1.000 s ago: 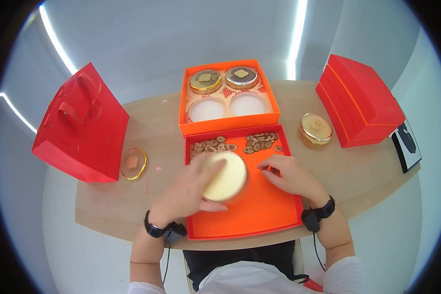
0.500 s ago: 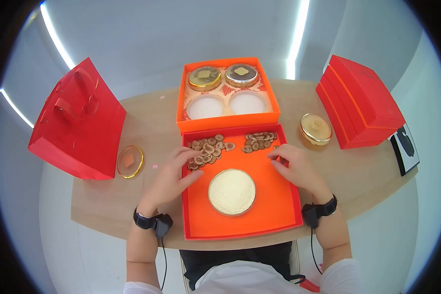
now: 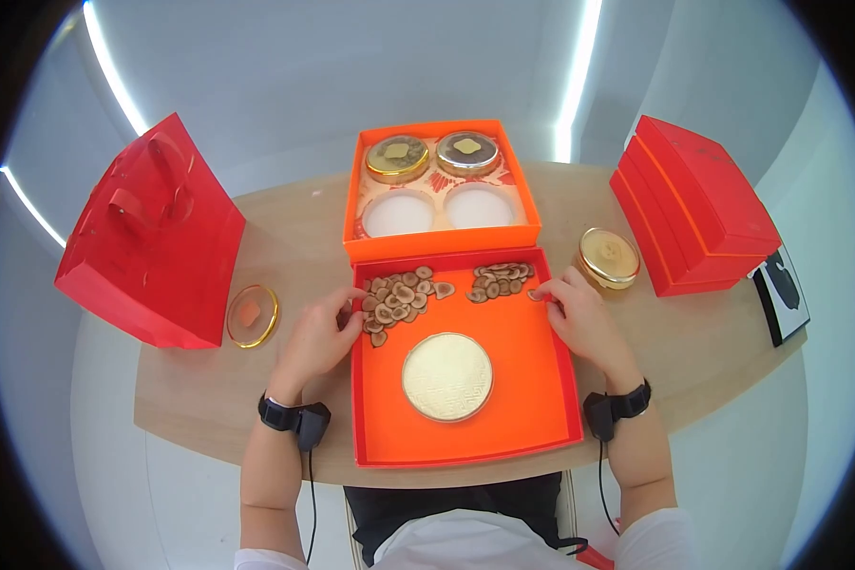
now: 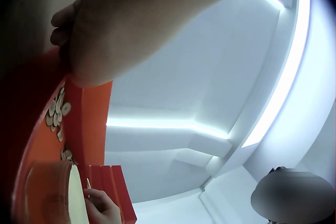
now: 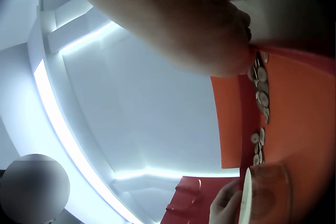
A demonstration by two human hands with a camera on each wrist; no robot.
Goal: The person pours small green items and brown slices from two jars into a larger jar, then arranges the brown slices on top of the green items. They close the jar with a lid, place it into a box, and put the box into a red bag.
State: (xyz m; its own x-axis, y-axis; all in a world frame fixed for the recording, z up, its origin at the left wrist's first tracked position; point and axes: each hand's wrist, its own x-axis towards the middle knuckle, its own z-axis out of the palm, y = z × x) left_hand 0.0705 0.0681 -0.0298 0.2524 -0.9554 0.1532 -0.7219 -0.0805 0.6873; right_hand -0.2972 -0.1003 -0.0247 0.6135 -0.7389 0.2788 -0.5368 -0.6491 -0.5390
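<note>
A shallow box lid, orange inside with red walls, lies in front of the person. My left hand grips its left wall with curled fingers, beside a pile of round brown dried slices. On the opposite side my right hand grips the right wall, its fingertips close to a smaller heap of slices. Between the hands stands a clear-walled round jar with a cream-coloured, embossed top. From the left wrist view, fingers show outside the lid's wall.
Behind the lid, an orange box holds two lidded jars and two round white recesses. A red paper bag and a gold-rimmed jar lid are at left. At right are a jar and stacked red boxes.
The left hand set the cream-topped jar down in the lid, then moved left past the slices to the wall. The right hand shifted slightly right, onto the right wall.
</note>
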